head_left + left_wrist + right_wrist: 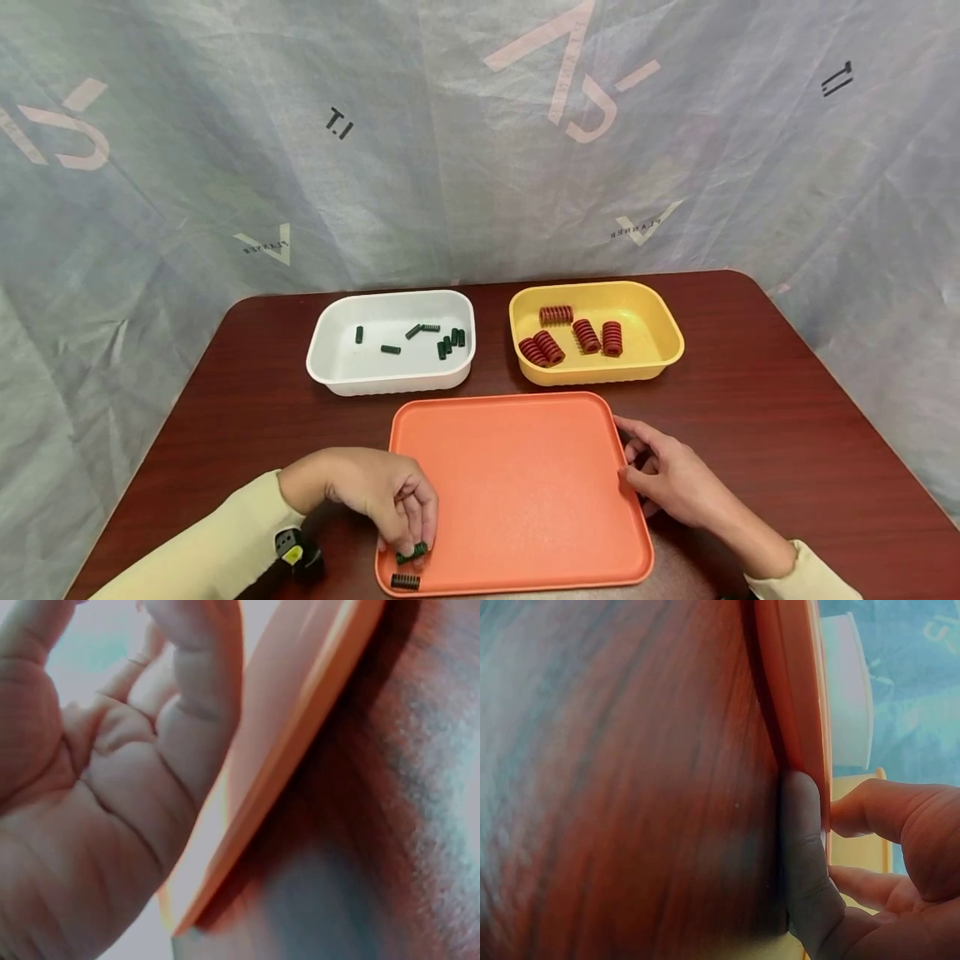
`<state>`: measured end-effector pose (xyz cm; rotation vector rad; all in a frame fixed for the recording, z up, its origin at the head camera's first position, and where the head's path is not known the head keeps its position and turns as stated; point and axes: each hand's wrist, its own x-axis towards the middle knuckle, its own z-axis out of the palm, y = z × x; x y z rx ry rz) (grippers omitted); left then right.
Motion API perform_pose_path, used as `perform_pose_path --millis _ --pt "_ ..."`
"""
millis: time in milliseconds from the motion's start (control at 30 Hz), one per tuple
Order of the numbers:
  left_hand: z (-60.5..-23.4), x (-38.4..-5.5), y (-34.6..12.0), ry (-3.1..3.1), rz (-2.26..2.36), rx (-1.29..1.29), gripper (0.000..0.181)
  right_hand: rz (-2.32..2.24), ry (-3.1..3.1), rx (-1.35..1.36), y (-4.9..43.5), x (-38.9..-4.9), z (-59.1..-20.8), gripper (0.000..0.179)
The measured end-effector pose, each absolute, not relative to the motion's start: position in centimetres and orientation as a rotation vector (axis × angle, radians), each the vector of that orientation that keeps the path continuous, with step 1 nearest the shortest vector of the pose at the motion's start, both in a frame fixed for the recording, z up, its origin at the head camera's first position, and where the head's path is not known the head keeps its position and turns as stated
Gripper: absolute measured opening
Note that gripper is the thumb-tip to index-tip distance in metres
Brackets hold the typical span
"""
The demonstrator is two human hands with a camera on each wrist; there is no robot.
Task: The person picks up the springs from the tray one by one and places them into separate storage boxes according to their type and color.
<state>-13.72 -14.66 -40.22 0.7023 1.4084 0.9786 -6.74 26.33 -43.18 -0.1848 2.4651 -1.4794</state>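
Observation:
At the near left corner of the orange tray (525, 492), my left hand (390, 496) pinches a small green spring (412, 552) between thumb and fingertips. Just below it, a dark spring (405, 582) lies on the tray close to the near rim. In the left wrist view the palm of the left hand (97, 795) shows beside the tray's edge (300, 742), while its fingertips and the spring are out of sight. My right hand (678, 479) grips the tray's right rim; in the right wrist view the fingers of the right hand (870, 877) lie on both sides of that rim (799, 690).
Behind the tray stand a white bin (337, 367) with several small green springs (391, 349) and a yellow bin (660, 358) with several larger red springs (587, 336). All rest on a dark red wooden table (765, 400), with a grey printed sheet (465, 167) hanging behind.

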Motion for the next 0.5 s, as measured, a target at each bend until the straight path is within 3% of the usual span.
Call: perform_pose_path --millis 500 --pt "-40.6 -15.5 -15.5 1.176 1.313 0.702 0.045 -1.491 2.454 -0.176 26.3 -6.7 -43.0 0.067"
